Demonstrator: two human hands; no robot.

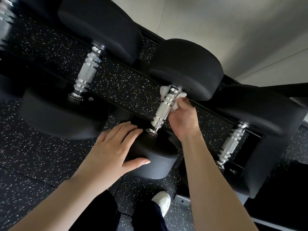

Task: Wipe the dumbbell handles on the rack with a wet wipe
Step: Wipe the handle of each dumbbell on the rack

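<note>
At handle's far end, right hand (182, 117) grips wipe (176, 100); left hand (115, 147) lies flat on near head (155, 157).

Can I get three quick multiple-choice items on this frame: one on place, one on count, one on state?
1. Where does the left hand rest?
A. on the near weight head of the middle dumbbell
B. on the floor
C. on the wall

2. How many knurled handles are in clear view?
A. one
B. three
C. five

3. What is the right hand doing?
A. hanging idle
B. holding a white wipe against the middle handle
C. lifting a dumbbell

Key: 1 A, flat fingers lie on the black head. 2 B, handles left, middle, right. 3 B, wipe wraps round the handle's far end.
</note>
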